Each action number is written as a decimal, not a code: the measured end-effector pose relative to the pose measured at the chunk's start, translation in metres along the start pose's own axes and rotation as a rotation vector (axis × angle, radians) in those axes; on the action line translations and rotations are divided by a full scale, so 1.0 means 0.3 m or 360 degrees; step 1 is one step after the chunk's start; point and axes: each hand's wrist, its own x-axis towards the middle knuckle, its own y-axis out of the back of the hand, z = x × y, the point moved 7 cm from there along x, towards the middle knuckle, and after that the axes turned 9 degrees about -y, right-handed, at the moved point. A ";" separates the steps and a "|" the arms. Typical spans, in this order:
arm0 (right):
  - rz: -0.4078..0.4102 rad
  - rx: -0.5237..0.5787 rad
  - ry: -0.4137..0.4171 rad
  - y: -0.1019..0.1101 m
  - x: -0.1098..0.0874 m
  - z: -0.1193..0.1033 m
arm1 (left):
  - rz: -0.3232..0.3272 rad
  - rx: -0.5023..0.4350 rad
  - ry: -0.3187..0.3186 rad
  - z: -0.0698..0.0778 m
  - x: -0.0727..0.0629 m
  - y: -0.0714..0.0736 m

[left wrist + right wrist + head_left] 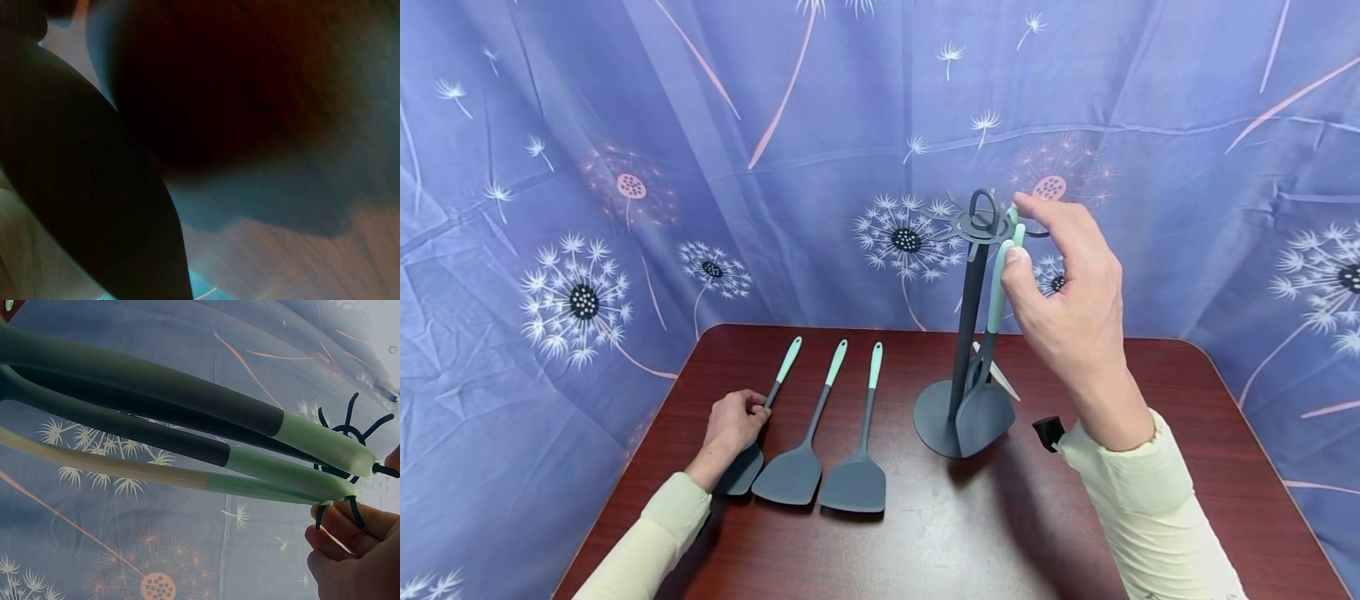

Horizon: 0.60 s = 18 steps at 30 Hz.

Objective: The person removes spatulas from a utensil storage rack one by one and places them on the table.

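Observation:
On the table's left, my left hand point(735, 425) pinches the shaft of the leftmost turner point(741, 468), its dark blade low and partly behind my hand. Close up in the left wrist view is a dark, curved shape, too dim to make out. Two more grey turners with mint handles, a middle one point(790, 475) and a right one point(854, 483), lie beside it. My right hand point(1067, 292) is at the top of a grey utensil stand point(970, 325), thumb and fingertips around the handle ends of hanging utensils point(312, 444). Whether they grip a handle is unclear.
The stand's round base point(934, 421) sits on the red-brown table point(910, 550), right of the turners. Several dark hooks point(353, 412) fan out from its top. A pale-shafted utensil point(112, 465) hangs beside two dark ones. A blue dandelion-patterned curtain point(820, 208) surrounds the table.

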 end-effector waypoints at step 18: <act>-0.0023 -0.0016 0.0035 -0.001 -0.002 -0.003 | -0.0008 -0.0073 0.0018 -0.003 -0.017 0.010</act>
